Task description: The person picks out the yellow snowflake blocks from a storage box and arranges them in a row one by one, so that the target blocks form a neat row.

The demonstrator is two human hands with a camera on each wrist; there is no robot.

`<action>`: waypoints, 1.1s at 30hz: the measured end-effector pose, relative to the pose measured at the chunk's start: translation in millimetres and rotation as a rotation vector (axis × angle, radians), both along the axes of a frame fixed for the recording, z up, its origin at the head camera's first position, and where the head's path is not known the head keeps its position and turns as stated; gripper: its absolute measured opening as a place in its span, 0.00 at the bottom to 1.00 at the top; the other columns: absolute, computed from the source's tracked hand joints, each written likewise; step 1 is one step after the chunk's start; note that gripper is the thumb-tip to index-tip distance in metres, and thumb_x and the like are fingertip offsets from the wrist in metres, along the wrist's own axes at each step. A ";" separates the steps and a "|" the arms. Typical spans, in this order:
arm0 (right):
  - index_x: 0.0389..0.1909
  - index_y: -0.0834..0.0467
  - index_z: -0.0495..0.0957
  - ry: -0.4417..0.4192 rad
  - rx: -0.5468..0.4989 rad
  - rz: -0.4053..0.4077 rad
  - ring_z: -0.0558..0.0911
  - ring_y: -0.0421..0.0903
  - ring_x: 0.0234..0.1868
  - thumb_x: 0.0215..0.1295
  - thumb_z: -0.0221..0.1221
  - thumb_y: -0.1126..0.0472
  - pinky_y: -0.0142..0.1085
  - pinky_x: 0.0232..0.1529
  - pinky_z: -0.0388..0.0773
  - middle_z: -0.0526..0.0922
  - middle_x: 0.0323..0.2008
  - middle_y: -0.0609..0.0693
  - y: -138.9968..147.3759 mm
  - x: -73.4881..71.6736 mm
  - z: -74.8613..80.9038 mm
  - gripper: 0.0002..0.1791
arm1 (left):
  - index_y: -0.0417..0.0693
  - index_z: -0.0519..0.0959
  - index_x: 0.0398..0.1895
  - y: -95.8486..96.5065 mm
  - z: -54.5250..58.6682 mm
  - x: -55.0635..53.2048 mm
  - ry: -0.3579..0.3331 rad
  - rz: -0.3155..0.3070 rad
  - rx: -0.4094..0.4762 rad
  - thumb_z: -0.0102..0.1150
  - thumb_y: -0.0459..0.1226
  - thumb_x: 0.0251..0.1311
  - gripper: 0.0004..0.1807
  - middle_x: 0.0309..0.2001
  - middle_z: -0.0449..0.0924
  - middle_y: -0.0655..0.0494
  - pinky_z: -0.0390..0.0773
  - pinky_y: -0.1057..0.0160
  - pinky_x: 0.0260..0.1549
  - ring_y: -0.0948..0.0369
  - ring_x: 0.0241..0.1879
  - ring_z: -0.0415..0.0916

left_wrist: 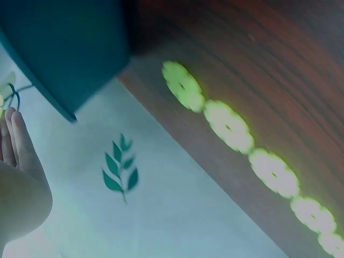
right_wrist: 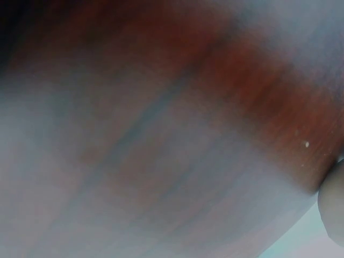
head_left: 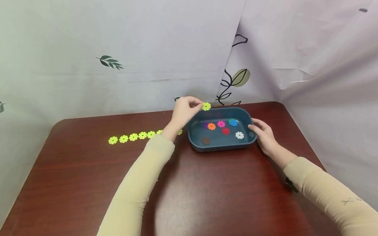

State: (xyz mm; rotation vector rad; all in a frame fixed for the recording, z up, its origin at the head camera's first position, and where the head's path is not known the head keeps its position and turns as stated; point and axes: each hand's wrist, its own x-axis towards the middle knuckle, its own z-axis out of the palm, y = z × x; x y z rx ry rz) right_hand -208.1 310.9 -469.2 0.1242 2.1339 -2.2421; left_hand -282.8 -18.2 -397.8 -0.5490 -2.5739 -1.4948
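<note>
Between thumb and fingers my left hand pinches a yellow-green flower-shaped plastic disc, above the far rim of a dark blue tub. At the tub's right end my right hand grips the rim, thumb on the inner side. Inside the tub lie several similar discs, among them an orange disc, a pink disc, a red disc, a blue disc, a white disc and a brown disc. The right wrist view is mostly blurred table.
A row of several yellow-green discs runs along the table left of the tub; my left forearm hides part of it. Patterned cloth hangs behind the table's far edge.
</note>
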 end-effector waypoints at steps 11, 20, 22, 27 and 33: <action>0.66 0.60 0.75 -0.013 0.013 -0.011 0.87 0.32 0.42 0.80 0.58 0.62 0.23 0.46 0.84 0.85 0.47 0.37 -1.8 -1.4 1.3 0.18 | 0.39 0.91 0.47 -48.6 -5.1 -8.2 -0.004 0.100 0.024 0.67 0.36 0.70 0.10 0.44 0.92 0.41 0.86 0.56 0.44 0.48 0.42 0.89; 0.69 0.63 0.72 -0.032 0.027 -0.018 0.86 0.31 0.43 0.80 0.58 0.62 0.22 0.47 0.84 0.84 0.48 0.36 -2.7 -2.5 0.8 0.21 | 0.38 0.90 0.49 -93.0 -10.1 -7.8 -0.040 0.171 0.041 0.66 0.36 0.72 0.11 0.44 0.92 0.38 0.80 0.72 0.35 0.43 0.42 0.91; 0.70 0.64 0.71 -0.032 0.030 -0.014 0.85 0.30 0.43 0.80 0.58 0.61 0.22 0.47 0.83 0.84 0.48 0.36 -2.3 -2.3 0.7 0.22 | 0.37 0.90 0.49 -103.3 -11.3 -6.9 -0.039 0.189 0.048 0.66 0.36 0.72 0.11 0.44 0.91 0.37 0.80 0.74 0.34 0.42 0.43 0.91; 0.69 0.63 0.72 -0.028 0.036 -0.010 0.86 0.31 0.43 0.80 0.58 0.61 0.22 0.47 0.84 0.84 0.48 0.36 -2.3 -1.9 0.7 0.21 | 0.36 0.89 0.50 -128.3 -14.5 -3.1 -0.070 0.245 0.070 0.65 0.36 0.73 0.12 0.46 0.91 0.36 0.79 0.78 0.33 0.42 0.44 0.90; 0.67 0.60 0.75 -0.028 0.033 -0.013 0.86 0.31 0.43 0.80 0.58 0.61 0.22 0.47 0.84 0.85 0.47 0.36 -2.5 -1.7 1.0 0.19 | 0.36 0.89 0.50 -157.1 -17.9 2.0 -0.086 0.324 0.085 0.65 0.38 0.73 0.14 0.46 0.91 0.36 0.80 0.78 0.34 0.53 0.39 0.92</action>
